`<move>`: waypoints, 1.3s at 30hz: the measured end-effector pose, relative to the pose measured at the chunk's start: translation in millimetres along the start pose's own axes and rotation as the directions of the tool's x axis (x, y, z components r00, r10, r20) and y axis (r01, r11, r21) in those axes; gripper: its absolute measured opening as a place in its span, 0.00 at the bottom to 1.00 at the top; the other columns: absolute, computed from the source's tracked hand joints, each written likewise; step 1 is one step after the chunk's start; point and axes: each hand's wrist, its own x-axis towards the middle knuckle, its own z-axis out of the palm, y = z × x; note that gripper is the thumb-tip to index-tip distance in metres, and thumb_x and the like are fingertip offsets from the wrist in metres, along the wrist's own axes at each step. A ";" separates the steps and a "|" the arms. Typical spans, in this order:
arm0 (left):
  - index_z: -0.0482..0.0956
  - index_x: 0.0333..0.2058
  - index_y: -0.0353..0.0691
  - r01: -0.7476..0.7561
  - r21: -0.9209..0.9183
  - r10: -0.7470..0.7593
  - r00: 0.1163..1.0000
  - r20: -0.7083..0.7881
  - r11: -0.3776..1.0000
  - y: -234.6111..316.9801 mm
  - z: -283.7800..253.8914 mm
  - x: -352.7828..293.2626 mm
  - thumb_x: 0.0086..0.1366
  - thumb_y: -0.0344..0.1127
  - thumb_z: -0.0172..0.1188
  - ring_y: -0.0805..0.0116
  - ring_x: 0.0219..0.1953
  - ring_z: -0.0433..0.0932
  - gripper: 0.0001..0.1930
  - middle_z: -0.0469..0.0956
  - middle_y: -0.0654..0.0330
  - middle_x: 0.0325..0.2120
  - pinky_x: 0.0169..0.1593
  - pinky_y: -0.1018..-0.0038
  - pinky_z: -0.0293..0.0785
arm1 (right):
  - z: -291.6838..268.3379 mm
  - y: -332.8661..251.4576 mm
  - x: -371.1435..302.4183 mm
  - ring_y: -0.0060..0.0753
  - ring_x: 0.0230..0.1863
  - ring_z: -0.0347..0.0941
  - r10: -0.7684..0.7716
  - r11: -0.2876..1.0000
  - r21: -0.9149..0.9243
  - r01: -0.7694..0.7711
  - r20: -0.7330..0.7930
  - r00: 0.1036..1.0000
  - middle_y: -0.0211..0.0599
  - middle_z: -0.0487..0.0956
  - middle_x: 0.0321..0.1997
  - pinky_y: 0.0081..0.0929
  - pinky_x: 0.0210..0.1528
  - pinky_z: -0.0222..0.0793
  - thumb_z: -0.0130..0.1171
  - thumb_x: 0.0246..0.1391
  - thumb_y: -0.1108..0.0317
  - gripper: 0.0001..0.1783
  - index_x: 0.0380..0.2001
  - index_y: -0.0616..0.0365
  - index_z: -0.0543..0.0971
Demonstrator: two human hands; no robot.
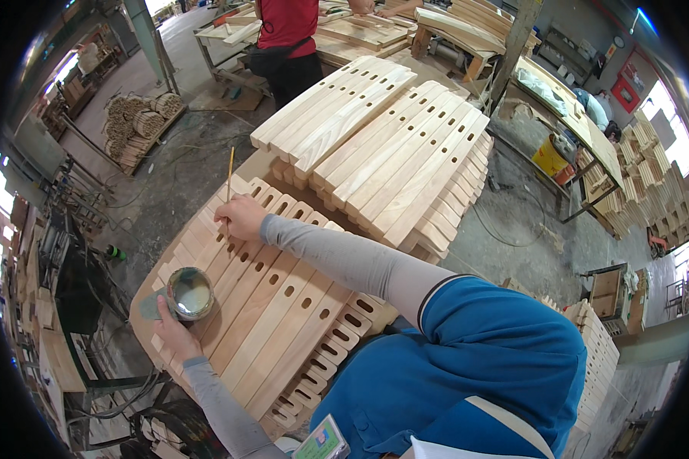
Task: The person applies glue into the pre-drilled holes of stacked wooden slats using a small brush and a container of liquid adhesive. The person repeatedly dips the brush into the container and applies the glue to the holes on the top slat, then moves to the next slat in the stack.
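Observation:
My left hand (174,333) is closed at the side of a round, stained can (191,294) with whitish liquid inside. A flat grey-green piece (151,306) shows by the same fingers; its kind is unclear. In my right hand (243,216) a thin wooden stick (230,170) is pinched, its long end pointing up and away. The lower end comes down near the slotted end of a board; its tip is too small to make out. Beneath both hands lie pale wooden slats (246,325) side by side, with oval slots along their far ends.
Beyond my right forearm stand two stacks of similar slotted slats (409,157). A person in a red shirt (288,27) is at a wood-covered bench at the back. Bundled sticks (142,122) sit on a pallet at left. A yellow bucket (553,155) stands by the right table.

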 end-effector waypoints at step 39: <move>0.72 0.40 0.30 0.016 -0.060 -0.016 1.000 0.003 0.998 0.1 0.7 -1.2 0.61 0.40 0.52 0.72 0.38 0.72 0.17 0.73 0.59 0.37 0.43 0.76 0.68 | 2.7 2.2 0.4 0.41 0.35 0.68 -0.031 0.999 -0.032 0.030 -0.038 0.999 0.34 0.78 0.26 0.34 0.40 0.62 0.49 0.42 0.72 0.10 0.27 0.50 0.79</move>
